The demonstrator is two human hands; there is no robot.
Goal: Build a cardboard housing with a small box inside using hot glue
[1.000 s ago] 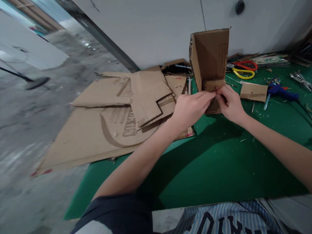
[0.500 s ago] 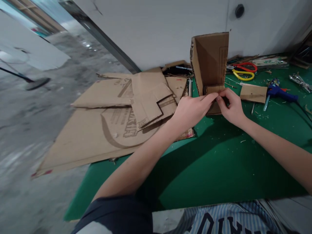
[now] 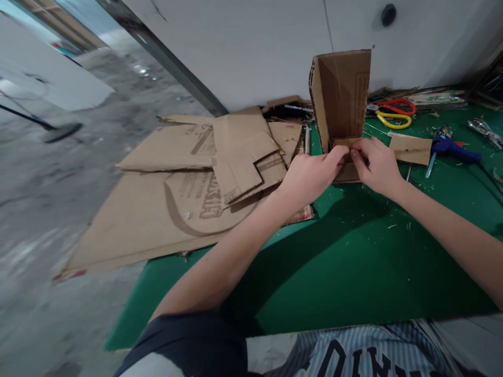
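A pale wall (image 3: 255, 52) stands behind a green table (image 3: 373, 272) beside grey floor (image 3: 47, 199).

Looks from the wearer's head, forward and down across the broad green-topped table (image 3: 353, 272), close above its near edge. Takes in blue-and-white striped, dark-lettered cloth (image 3: 367, 353) near at five o'clock, the flat white panel wall (image 3: 243, 52) farther off at twelve, and the rough grey floor (image 3: 47, 225) at nine.

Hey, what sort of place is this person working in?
Probably a makeshift craft workspace: a green table strewn with scraps, flat cardboard piled on it, and what looks like a blue glue gun.
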